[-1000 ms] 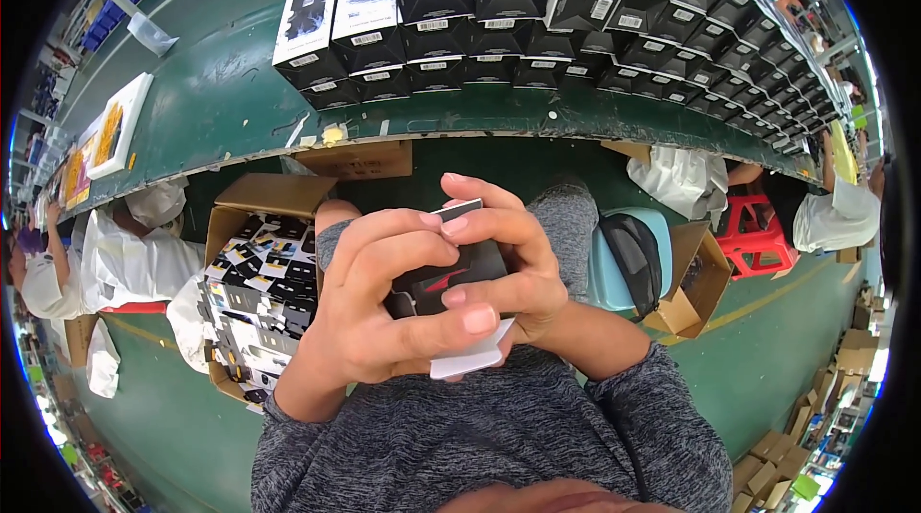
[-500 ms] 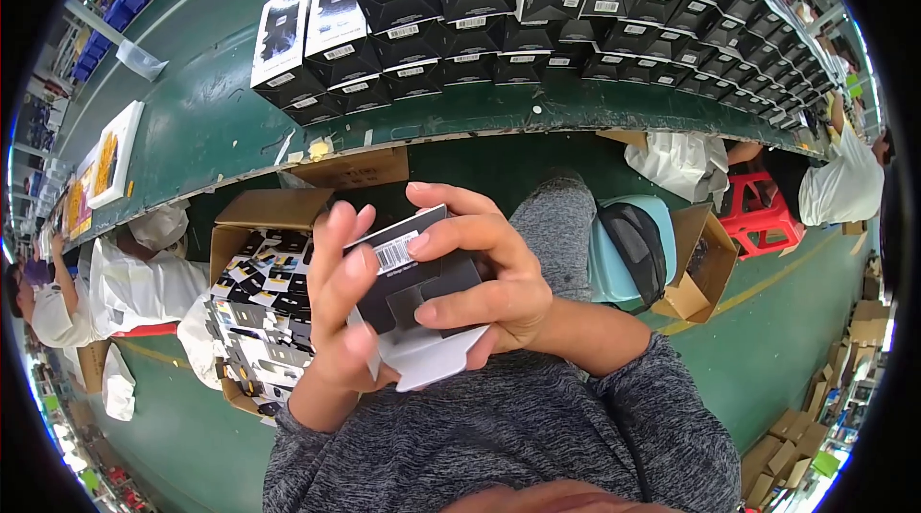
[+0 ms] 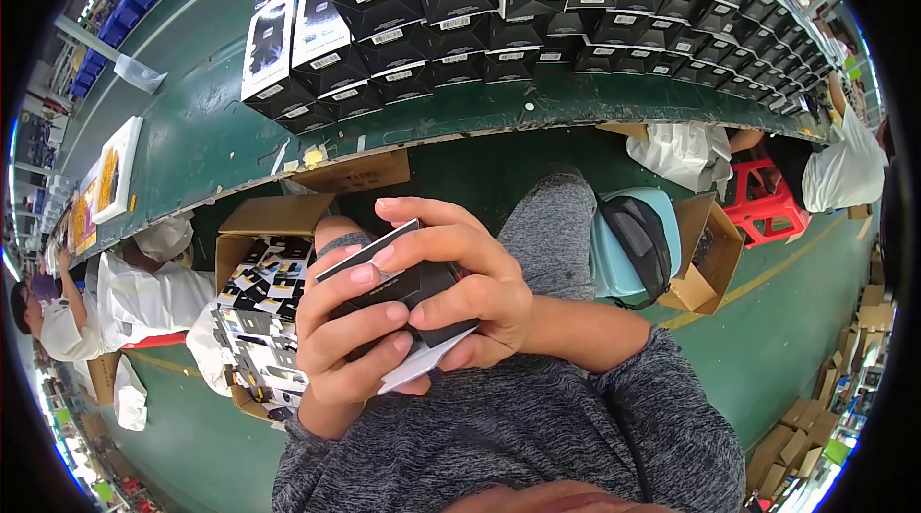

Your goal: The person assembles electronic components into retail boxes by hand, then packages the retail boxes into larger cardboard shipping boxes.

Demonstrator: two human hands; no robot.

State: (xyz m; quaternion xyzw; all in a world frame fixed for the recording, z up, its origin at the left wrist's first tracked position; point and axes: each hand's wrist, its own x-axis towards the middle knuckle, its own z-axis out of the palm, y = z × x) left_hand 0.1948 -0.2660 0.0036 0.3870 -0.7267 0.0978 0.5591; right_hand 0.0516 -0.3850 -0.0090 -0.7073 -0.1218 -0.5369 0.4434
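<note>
Between both hands, above my lap, is a small black carton [image 3: 408, 288] with a white inside. A white flap [image 3: 427, 359] sticks out from its end nearest me. My left hand [image 3: 350, 326] wraps round the carton's left side, its fingers lying across the black face. From the right, my right hand [image 3: 470, 287] grips the other side, fingers bent over the top and thumb pressed on the face. Fingers cover most of the carton, and its barcode label is hidden.
Stacked black-and-white boxes [image 3: 451, 23] line the green workbench [image 3: 192, 110] ahead. At my left stands an open cardboard box [image 3: 273, 215] full of small cartons. A light-blue bin with a black bag [image 3: 638, 244], another cardboard box [image 3: 705, 259] and a red stool [image 3: 767, 206] are at right. People sit on both sides.
My left fingers have come down from a raised spread and folded across the carton's face. The carton has tilted, and its barcode label has gone out of sight. The view has shifted slightly.
</note>
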